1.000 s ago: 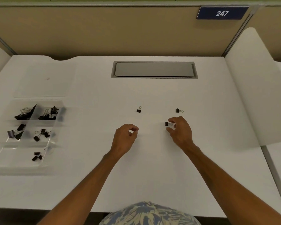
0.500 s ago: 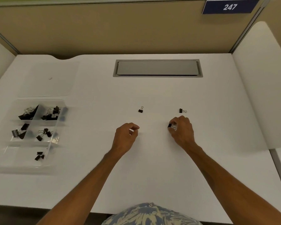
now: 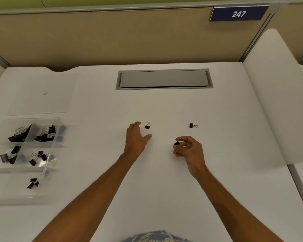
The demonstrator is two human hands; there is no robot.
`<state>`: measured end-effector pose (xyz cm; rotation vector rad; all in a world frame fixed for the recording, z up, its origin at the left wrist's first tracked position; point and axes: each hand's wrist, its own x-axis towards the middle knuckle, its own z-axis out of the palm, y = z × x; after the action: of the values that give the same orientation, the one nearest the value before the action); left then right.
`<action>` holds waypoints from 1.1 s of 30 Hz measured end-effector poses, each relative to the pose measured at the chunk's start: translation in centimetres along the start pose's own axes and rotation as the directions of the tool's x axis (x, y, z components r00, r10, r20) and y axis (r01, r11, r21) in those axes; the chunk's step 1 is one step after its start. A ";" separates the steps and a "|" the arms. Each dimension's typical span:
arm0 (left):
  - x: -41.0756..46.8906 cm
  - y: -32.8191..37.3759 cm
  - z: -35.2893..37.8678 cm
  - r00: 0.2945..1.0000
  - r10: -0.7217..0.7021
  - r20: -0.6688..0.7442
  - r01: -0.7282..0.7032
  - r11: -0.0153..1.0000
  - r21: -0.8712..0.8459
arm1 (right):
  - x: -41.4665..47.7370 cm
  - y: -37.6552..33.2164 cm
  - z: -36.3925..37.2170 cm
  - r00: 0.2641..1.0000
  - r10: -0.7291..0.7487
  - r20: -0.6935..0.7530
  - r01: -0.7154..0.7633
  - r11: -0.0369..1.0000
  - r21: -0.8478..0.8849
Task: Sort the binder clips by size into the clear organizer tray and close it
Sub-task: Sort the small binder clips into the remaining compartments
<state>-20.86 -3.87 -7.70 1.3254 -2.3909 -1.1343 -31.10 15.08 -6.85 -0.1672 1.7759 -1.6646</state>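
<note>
Head view looks down on a white desk [image 3: 164, 186] where the clear organizer tray [image 3: 9, 191] sits open at the left edge, and every other place is told from that tray. Its compartments hold black binder clips: a pile with silver handles in the far-left cell [image 3: 18, 135], another in the far-right cell [image 3: 46, 134], a few in the middle-left cell [image 3: 9, 156], some in the middle-right cell [image 3: 38, 157], and a small cluster in the near cell [image 3: 32, 183]. Just beyond the tray lies its clear lid [image 3: 42, 96], flat on the desk. Well to the right of the tray, the left hand [image 3: 136, 138] is spread and released, fingers straight and thumb splayed, holding nothing. A small loose clip [image 3: 147, 126] stands just beside its forefinger, in the gap above the thumb; whether skin touches it cannot be told. Farther right from the tray, the right hand [image 3: 189, 149] is curled and pinches a tiny black clip [image 3: 176, 143] between thumb and forefinger, lifted a little off the desk. Beyond that hand, farthest from the tray, a third clip [image 3: 191, 125] lies alone with its wire handles pointing right. A grey hatch [image 3: 164, 79] is set into the desk, right of the tray and farther back, under a partition carrying a blue sign [image 3: 239, 13] reading 247.
</note>
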 end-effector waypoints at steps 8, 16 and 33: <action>2.6 0.6 1.5 0.999 0.015 -0.038 -0.009 0.988 0.157 | -0.2 0.2 0.5 0.999 0.043 -0.004 -0.043 0.999 -0.023; 3.7 0.6 1.4 0.997 0.062 -0.048 -0.049 0.973 0.226 | -0.4 -0.2 0.4 0.999 0.048 0.014 -0.047 0.998 -0.050; -7.3 -2.6 -7.2 0.969 -0.243 -0.034 0.197 0.854 -0.482 | -3.6 -0.9 6.6 0.973 0.063 0.223 -0.062 0.998 -0.013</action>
<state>-11.41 -2.79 -3.04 1.4512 -1.7554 -1.5559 -25.05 11.32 -4.22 -0.2865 1.6019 -1.5316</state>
